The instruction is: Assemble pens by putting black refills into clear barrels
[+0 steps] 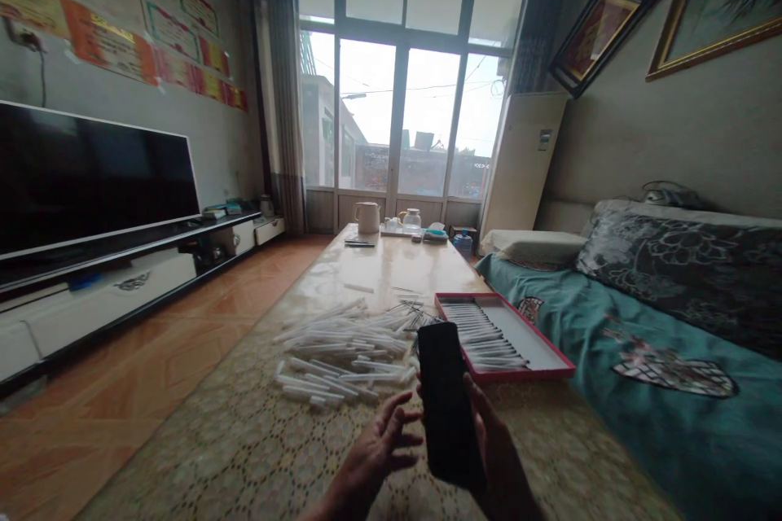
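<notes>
A black smartphone [449, 407] with a dark screen is upright in my right hand [492, 444], whose fingers wrap its right side and back. Just left of the phone, my left hand [384, 444] is open with its fingers apart; it holds nothing. Beyond my hands lies a loose pile of white plastic tubes [342, 350] on the table. Thin dark-tipped sticks [415, 313] lie at the pile's right edge. To the right, a shallow box with a red rim [550, 350] holds a row of slim white sticks [485, 334]. The phone hides the box's near left corner.
The long table [244, 431] has a patterned cover. At its far end stand a pitcher [367, 217], a glass teapot [411, 220] and a tray. A sofa with a teal cover [665, 407] runs along the right; a television [98, 179] is at left.
</notes>
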Tool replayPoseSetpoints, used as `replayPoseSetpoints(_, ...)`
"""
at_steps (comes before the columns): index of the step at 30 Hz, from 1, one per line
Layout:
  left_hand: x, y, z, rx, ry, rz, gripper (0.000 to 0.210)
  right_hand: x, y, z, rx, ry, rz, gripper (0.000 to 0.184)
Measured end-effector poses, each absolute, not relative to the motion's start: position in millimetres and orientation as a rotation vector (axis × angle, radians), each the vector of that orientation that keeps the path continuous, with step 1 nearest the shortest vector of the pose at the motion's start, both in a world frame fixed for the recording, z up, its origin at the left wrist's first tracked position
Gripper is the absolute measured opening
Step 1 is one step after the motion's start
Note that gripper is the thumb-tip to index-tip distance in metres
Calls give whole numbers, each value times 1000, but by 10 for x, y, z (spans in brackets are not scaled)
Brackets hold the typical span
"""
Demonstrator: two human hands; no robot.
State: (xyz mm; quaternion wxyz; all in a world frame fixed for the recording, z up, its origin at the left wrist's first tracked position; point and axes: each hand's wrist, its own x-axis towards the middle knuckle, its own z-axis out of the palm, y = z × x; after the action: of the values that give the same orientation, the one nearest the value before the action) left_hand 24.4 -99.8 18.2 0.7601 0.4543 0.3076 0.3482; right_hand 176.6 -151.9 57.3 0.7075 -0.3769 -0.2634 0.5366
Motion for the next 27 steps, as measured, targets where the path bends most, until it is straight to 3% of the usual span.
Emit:
replayPoseSetpoints(3,173,-879,165,796,602,925,55,1404,-1318,493,-747,-561,1484,45)
replayPoseSetpoints(8,145,-689,71,610,554,1077,35,1216,-1037,288,-877,-607,1375,49)
replayPoseSetpoints(18,137,-559,109,487,634,1249,32,1166,-873,206,-1148,-964,762,36)
replayPoseSetpoints(27,146,-568,38,636,724,1271,37,1234,-911,-125,-1090,-862,826,32)
